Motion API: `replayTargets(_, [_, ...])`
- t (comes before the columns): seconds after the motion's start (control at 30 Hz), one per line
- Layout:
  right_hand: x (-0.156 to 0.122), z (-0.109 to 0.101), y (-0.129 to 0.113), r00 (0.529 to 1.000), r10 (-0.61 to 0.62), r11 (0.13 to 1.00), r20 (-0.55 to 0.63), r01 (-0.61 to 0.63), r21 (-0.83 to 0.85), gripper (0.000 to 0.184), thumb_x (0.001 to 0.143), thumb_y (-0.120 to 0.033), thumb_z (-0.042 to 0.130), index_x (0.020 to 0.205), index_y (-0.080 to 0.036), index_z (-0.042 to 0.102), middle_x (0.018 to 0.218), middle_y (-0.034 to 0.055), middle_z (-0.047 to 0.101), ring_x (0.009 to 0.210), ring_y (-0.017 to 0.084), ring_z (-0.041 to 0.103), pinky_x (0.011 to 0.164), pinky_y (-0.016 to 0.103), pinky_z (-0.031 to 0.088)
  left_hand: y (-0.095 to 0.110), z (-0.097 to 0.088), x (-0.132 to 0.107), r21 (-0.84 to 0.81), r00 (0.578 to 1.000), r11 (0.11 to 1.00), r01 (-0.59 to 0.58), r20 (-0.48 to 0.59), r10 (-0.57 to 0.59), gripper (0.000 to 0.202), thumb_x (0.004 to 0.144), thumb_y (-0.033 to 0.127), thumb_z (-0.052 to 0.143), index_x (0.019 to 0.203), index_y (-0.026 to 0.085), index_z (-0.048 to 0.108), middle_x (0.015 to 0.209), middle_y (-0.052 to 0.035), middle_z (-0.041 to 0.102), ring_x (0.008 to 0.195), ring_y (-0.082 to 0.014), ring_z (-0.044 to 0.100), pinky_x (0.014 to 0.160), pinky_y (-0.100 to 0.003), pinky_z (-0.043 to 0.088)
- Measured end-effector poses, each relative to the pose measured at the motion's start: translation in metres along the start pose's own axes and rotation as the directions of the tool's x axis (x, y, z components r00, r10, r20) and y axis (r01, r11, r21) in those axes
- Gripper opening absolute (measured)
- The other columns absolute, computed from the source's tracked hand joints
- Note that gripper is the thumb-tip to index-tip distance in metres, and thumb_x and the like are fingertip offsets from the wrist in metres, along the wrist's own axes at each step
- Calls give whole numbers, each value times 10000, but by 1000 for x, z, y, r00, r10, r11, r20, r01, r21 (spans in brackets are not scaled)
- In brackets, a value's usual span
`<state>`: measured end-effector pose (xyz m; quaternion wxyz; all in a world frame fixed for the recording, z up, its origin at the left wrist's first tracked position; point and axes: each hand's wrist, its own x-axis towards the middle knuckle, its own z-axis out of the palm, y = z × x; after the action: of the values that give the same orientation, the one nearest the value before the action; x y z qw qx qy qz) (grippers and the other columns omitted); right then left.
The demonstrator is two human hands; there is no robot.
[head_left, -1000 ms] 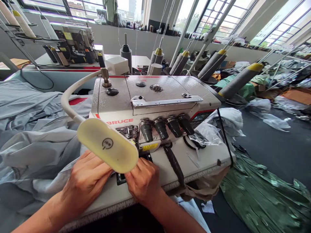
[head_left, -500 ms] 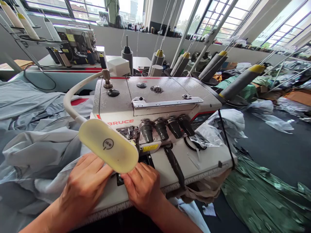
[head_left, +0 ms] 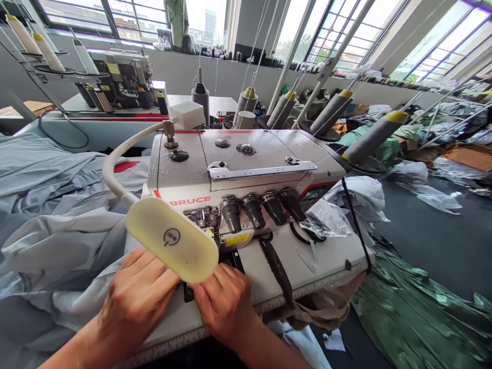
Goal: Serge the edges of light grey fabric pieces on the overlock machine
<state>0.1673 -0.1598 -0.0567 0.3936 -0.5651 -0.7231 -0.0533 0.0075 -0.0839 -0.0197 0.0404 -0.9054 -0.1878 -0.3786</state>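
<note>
The overlock sewing machine [head_left: 246, 154], marked BRUCE, fills the middle of the view. Its oval cream lamp [head_left: 172, 241] hangs over the sewing spot and hides my fingertips. My left hand [head_left: 140, 292] lies on the front left of the machine table beside grey fabric [head_left: 82, 246], its fingers drawn together and reaching under the lamp. Opposite it, my right hand [head_left: 225, 302] is closed by the black plate [head_left: 189, 293], thumb against curled fingers. What either hand pinches is hidden.
Black tension knobs [head_left: 251, 210] line the machine's front. Grey thread cones [head_left: 282, 110] stand behind it. A ruler tape [head_left: 274, 303] runs along the table's front edge. Clear plastic [head_left: 326, 218] sits at right; green fabric [head_left: 418, 302] lies beyond. Another sewing machine [head_left: 121, 79] stands at back left.
The camera view has shifted slightly, so the machine sits a little lower in the picture. Both hands keep nearly the same place and pose at the machine.
</note>
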Motion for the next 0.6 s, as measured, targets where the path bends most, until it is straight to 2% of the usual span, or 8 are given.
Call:
replayTargets(0.23, [1, 1, 0, 1000, -4, 1000, -8, 4, -22, 377, 1021, -282, 320, 813, -171, 615, 603, 32, 565, 562, 181, 501, 559, 290, 319, 0, 3, -4, -17, 1000, 1000, -21, -23, 21, 180, 888, 69, 475, 825, 170, 610, 683, -32, 633, 735, -169, 612, 703, -296, 408])
replayTargets(0.33, [2, 0, 1, 1000, -9, 1000, -8, 9, -19, 387, 1026, -287, 304, 831, -166, 617, 603, 33, 568, 559, 179, 501, 553, 287, 317, 0, 3, -4, -42, 1000, 999, -9, -2, 9, 171, 892, 81, 475, 843, 172, 611, 709, -28, 645, 768, -167, 625, 721, -290, 428])
replayTargets(0.47, [3, -2, 0, 1000, -6, 1000, -18, 6, -30, 382, 1030, -292, 289, 953, -150, 635, 592, 28, 558, 544, 183, 490, 536, 292, 309, 2, 1, -2, -106, 1000, 994, 4, -14, -5, 181, 879, 52, 469, 859, 170, 605, 742, -28, 670, 767, -154, 633, 739, -278, 449])
replayTargets(0.6, [1, -1, 0, 1000, -1, 1000, -1, 1, -15, 383, 1026, -289, 300, 913, -152, 640, 604, 37, 571, 558, 187, 509, 543, 297, 328, 2, 2, -3, -93, 999, 996, -6, -35, 3, 196, 882, 55, 459, 889, 165, 621, 754, -36, 688, 737, -152, 632, 717, -277, 447])
